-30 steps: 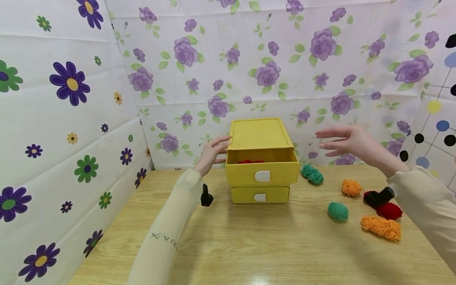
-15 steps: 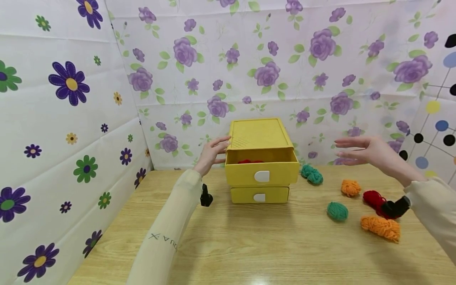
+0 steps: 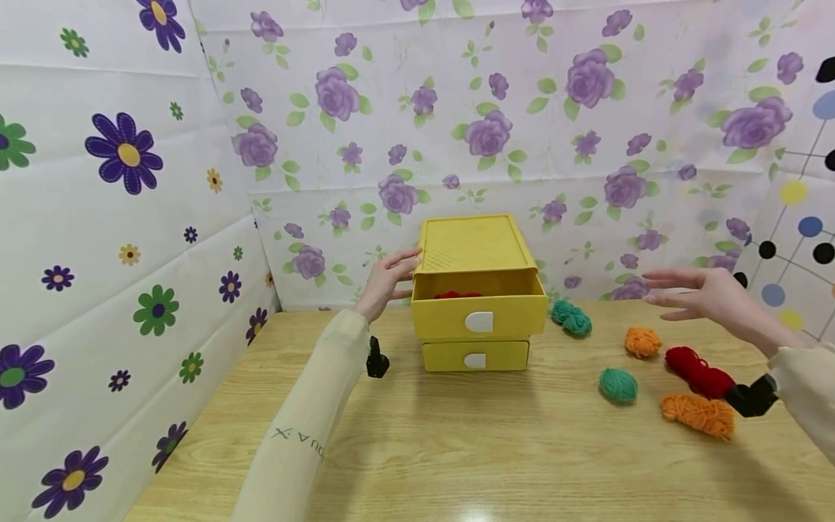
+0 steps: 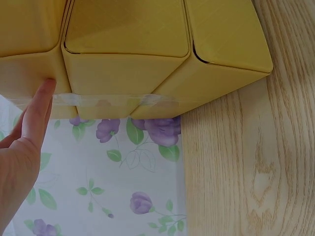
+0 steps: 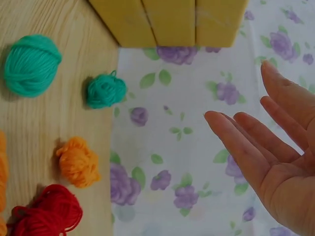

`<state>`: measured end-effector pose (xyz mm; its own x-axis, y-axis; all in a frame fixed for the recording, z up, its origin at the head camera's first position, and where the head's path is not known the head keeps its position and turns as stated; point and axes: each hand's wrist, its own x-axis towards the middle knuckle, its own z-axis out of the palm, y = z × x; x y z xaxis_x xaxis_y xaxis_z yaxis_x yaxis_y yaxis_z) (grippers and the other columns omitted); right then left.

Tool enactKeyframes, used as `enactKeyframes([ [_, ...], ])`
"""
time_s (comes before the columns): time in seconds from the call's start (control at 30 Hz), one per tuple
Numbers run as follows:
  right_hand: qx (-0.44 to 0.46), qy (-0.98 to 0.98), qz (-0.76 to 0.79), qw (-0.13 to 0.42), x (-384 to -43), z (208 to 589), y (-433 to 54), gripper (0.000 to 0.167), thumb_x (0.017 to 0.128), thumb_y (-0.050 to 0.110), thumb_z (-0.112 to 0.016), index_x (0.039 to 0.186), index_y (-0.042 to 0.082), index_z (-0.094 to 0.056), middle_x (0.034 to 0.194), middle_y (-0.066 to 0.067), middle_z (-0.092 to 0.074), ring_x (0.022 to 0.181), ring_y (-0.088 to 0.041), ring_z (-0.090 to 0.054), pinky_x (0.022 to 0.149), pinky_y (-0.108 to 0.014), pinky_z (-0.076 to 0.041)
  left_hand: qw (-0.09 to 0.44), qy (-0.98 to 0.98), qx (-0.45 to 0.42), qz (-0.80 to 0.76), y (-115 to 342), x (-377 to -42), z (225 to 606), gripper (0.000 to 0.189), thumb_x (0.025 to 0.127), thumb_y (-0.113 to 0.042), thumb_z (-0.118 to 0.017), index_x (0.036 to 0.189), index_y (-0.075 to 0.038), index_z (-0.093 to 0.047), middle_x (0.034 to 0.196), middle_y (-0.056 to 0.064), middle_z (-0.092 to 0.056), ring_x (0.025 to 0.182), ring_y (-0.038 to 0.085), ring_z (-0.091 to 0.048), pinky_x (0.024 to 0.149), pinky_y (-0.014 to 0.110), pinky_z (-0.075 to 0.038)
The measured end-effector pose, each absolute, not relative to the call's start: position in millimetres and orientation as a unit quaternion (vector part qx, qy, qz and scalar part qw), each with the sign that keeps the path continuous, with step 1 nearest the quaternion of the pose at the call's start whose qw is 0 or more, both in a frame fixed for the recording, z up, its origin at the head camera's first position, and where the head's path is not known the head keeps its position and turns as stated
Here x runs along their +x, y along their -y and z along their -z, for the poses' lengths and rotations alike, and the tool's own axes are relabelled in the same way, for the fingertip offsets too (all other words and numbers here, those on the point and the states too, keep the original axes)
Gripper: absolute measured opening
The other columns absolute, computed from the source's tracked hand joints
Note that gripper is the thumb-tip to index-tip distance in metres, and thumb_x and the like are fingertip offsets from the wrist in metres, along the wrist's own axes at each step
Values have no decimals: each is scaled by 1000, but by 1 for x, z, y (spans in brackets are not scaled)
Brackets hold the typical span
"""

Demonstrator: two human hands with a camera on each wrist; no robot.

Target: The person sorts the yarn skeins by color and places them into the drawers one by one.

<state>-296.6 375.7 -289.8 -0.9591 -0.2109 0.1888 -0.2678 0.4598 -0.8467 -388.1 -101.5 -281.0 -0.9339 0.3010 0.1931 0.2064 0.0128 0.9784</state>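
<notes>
A yellow drawer box (image 3: 476, 243) stands near the back of the table, its top drawer (image 3: 479, 317) pulled out and its lower drawer (image 3: 450, 357) pushed in. Some red yarn (image 3: 459, 295) shows inside the top drawer. My left hand (image 3: 385, 284) touches the box's left side near the top; in the left wrist view a fingertip (image 4: 49, 84) meets the yellow wall. My right hand (image 3: 701, 293) hovers in the air above the yarn on the right, fingers extended and holding nothing.
On the table's right side lie two green yarn bundles (image 3: 618, 385), a small orange ball (image 3: 643, 342), a longer orange skein (image 3: 698, 415) and a red skein (image 3: 698, 372). Flowered cloth (image 3: 365, 145) hangs behind and at both sides.
My right hand has moved right and a little down, away from the drawer box, uncovering more of the red skein. The left hand and the drawers stay put.
</notes>
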Motion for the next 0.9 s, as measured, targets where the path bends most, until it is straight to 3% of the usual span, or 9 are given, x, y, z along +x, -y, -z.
enactKeyframes([
  [0.2,164,841,-515,11,-298,305,-397,42,93,9,-52,133,1,-44,112,17,-54,94,-10,-59,71,-37,-51,30,-714,177,-677,101,-383,278,42,93,-21,-53,133,-7,-47,133,12,-42,104,31,-50,81,44,-46],
  [0.33,129,858,-496,15,-299,316,-408,48,90,17,-59,131,-2,-44,109,23,-49,90,-6,-59,70,-37,-51,30,-714,176,-677,100,-384,278,42,93,-21,-54,133,-7,-48,132,11,-43,105,32,-50,81,43,-46],
  [0.63,129,873,-470,27,-298,339,-430,41,94,11,-51,131,-3,-41,109,23,-47,90,-7,-59,70,-35,-51,32,-716,177,-675,101,-383,278,42,93,-22,-54,132,-8,-48,131,11,-43,105,31,-50,81,43,-46],
  [0.77,96,895,-435,34,-299,347,-433,57,91,25,-58,134,-6,-37,121,-2,-49,88,-5,-59,71,-35,-51,31,-716,183,-673,102,-383,277,43,93,-22,-53,133,-7,-47,131,11,-44,104,30,-51,81,43,-46],
  [0.9,72,908,-413,23,-299,352,-435,69,89,34,-59,136,-7,-31,133,-32,-31,85,0,-57,74,-45,-48,30,-715,184,-674,102,-384,278,44,93,-21,-53,134,-6,-46,131,11,-43,104,29,-51,81,43,-46],
])
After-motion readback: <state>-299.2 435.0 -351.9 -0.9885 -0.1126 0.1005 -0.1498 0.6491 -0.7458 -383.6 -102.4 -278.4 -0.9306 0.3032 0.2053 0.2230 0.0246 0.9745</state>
